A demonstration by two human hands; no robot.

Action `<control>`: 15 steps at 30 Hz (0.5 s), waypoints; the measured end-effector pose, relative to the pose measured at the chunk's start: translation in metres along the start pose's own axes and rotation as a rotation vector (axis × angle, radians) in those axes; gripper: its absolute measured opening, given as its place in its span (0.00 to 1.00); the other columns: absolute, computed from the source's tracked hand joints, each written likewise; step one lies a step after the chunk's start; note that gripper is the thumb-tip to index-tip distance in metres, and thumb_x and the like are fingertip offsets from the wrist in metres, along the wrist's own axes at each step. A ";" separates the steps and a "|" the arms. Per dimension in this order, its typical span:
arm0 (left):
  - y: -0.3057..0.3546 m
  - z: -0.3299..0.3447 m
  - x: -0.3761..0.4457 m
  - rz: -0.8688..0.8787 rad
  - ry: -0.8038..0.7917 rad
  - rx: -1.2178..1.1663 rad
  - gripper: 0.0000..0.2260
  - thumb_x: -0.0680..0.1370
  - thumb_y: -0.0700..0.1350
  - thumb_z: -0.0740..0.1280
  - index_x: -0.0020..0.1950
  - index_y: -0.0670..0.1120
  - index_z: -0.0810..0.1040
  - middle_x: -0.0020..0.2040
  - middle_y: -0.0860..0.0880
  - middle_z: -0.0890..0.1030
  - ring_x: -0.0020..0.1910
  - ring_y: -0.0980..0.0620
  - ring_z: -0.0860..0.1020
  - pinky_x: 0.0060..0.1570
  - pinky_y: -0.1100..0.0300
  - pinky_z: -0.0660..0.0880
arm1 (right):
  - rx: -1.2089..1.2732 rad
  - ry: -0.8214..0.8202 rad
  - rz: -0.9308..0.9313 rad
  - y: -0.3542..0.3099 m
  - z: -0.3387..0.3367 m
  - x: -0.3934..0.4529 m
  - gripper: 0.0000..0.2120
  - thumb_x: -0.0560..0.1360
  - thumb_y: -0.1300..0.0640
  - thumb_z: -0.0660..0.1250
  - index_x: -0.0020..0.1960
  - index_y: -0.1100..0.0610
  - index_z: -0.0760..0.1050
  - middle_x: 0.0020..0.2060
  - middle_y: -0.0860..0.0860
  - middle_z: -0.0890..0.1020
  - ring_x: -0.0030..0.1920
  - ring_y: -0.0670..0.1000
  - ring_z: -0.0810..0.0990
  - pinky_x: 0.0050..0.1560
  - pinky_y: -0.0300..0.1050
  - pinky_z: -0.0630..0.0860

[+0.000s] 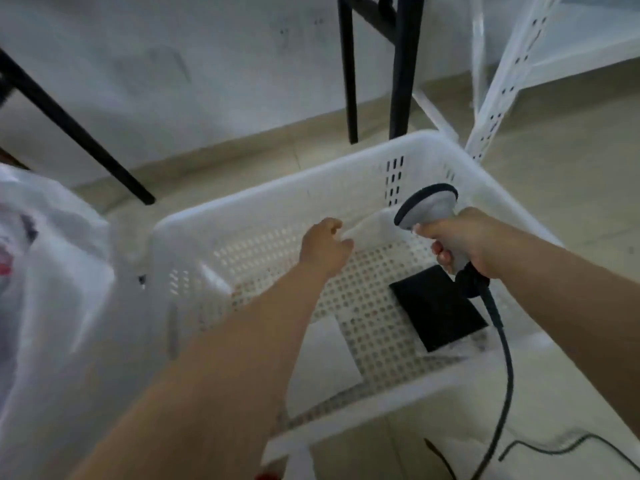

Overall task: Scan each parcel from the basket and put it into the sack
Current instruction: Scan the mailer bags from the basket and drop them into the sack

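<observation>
1. The left hand (325, 245) is reaching into the white basket (277, 206) and pinching the corner of a white parcel (372, 225) at the far side.
2. The right hand (465, 242) is gripping the scanner (427, 207) by its handle, its head sitting just beside that parcel.
3. A black parcel (438, 311) and another white parcel (322, 358) are lying on the basket floor, so at least three parcels are waiting.
4. The sack (52, 271) is standing on the left, beside the basket. I cannot tell what is inside it.
5. I think the job is partly done, with scanning and dropping left for each parcel.
</observation>
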State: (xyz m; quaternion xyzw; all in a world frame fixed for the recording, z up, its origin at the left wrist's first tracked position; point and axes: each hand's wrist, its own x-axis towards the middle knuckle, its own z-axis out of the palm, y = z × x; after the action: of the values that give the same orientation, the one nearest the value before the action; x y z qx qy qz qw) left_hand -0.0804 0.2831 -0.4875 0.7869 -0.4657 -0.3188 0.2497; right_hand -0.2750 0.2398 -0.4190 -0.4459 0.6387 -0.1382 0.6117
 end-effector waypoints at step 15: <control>-0.066 0.140 0.180 -0.535 -0.026 -0.740 0.16 0.78 0.55 0.69 0.48 0.41 0.78 0.45 0.42 0.81 0.43 0.45 0.80 0.51 0.50 0.81 | 0.143 -0.054 0.230 0.048 -0.002 0.200 0.13 0.80 0.53 0.65 0.62 0.57 0.74 0.31 0.51 0.65 0.28 0.47 0.61 0.19 0.30 0.61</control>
State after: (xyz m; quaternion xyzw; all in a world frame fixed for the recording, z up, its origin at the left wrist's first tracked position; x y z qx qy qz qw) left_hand -0.0799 0.1385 -0.6751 0.7333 -0.1042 -0.5269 0.4169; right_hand -0.2666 0.1189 -0.5845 -0.3289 0.6573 -0.1002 0.6706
